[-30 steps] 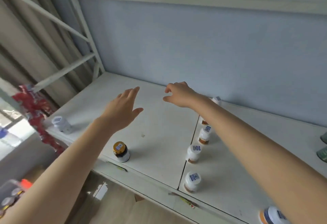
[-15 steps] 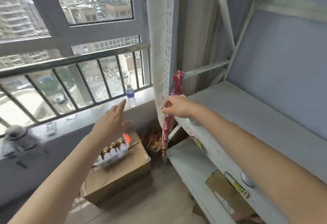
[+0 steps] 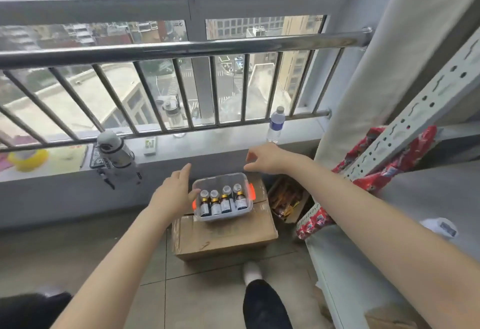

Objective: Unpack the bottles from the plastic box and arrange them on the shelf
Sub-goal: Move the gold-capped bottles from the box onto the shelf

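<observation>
- left hand (image 3: pixel 172 194): fingers straight, slightly spread, holding nothing; plastic box (image 3: pixel 220 177) just right of thumb, contact unclear
- right hand (image 3: pixel 268 158): fingers loosely curled, empty; box below and just left of fingertips
- four bottles (image 3: pixel 226 202) upright in box, in one row, nearer left thumb; box sits on cardboard box (image 3: pixel 223 237)

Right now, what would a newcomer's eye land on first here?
A clear box, centre, holds four small bottles in a row and sits on a carton. Both bare hands reach toward it, the left hand beside its left end, the right hand higher, near its far corner, neither holding anything. Behind, a steel railing crosses the window.
</observation>
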